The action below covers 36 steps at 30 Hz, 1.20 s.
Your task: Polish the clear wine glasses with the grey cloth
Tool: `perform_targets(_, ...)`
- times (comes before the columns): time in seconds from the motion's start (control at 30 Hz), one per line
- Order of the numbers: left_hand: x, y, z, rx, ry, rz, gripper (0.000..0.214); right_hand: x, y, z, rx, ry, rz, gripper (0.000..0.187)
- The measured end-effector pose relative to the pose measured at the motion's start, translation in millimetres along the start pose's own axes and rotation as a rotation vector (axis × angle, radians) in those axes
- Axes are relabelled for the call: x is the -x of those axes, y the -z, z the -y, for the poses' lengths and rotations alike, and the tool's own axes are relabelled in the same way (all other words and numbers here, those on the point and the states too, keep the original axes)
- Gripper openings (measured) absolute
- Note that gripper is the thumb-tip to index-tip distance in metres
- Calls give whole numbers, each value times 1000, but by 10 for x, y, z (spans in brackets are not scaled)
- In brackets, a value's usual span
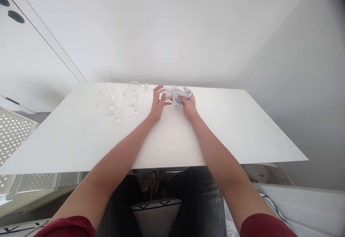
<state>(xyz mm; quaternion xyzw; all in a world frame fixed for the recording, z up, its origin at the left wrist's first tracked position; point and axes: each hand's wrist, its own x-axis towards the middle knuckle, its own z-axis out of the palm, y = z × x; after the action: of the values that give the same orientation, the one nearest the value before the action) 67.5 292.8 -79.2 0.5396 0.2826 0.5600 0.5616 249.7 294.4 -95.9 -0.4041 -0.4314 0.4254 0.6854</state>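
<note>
My left hand point(158, 102) is wrapped round a clear stemmed glass point(165, 93) that lies sideways above the far part of the white table point(81, 140); its round foot point(146, 87) points left. My right hand point(189, 105) is closed on a pale grey cloth point(180, 94) pressed against the glass's bowl. Both hands are close together near the table's far edge.
Several more clear stemmed glasses point(131, 98) stand upright in a group to the left of my hands, the nearest about a hand's width away. A white wall rises behind the table. A perforated white panel point(13, 133) is at the left. My legs are under the near edge.
</note>
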Motion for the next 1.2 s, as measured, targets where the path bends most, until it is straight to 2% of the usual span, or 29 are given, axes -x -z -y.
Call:
perform_targets(0.1, 7, 12, 16, -44, -2, 4, 69, 30, 27, -16, 166, 110, 85, 48)
perform_targets(0.17, -1, 7, 28, -87, -7, -13, 73, 19, 69, -4, 203, 143, 71, 55)
perform_targets(0.23, -11, 2, 42, -116, -4, -23, 70, -17, 132, 17, 182, 177, -91, 61)
perform_targets(0.3, -19, 2, 60, -123, -6, -29, 68, -50, 184, 40, 162, 217, -327, 57)
perform_targets(0.33, -23, 5, 72, -123, -8, -31, 68, -55, 192, 49, 172, 233, -407, 53)
perform_targets(0.37, -28, 9, 87, -123, -7, -29, 69, -47, 180, 57, 199, 240, -424, 49)
perform_targets(0.4, -32, 14, 104, -127, -3, -26, 71, -25, 148, 61, 235, 241, -378, 45)
perform_targets(0.53, -47, 38, 171, -167, 33, -42, 73, 160, -107, 61, 308, 182, 38, 43)
perform_targets(0.63, -46, 50, 193, -158, 28, -72, 72, 295, -220, 79, 281, 131, 219, 48)
perform_targets(0.67, -43, 51, 194, -145, 17, -63, 70, 322, -219, 91, 271, 124, 274, 55)
perform_targets(0.8, -10, 57, 180, -175, -59, 39, 54, 339, -93, 134, 336, 56, 482, 105)
perform_targets(0.87, 10, 62, 166, -229, -108, 83, 51, 323, -33, 142, 346, 14, 538, 119)
perform_targets(1.0, 28, 52, 126, -252, -183, 153, 52, 302, 1, 162, 183, -31, 547, 127)
perform_targets(1.1, 26, 15, 89, -215, -181, 199, 52, 286, 9, 203, 106, -74, 506, 124)
perform_targets(1.2, 28, -28, 58, -160, -162, 196, 53, 260, 24, 241, 134, -53, 447, 105)
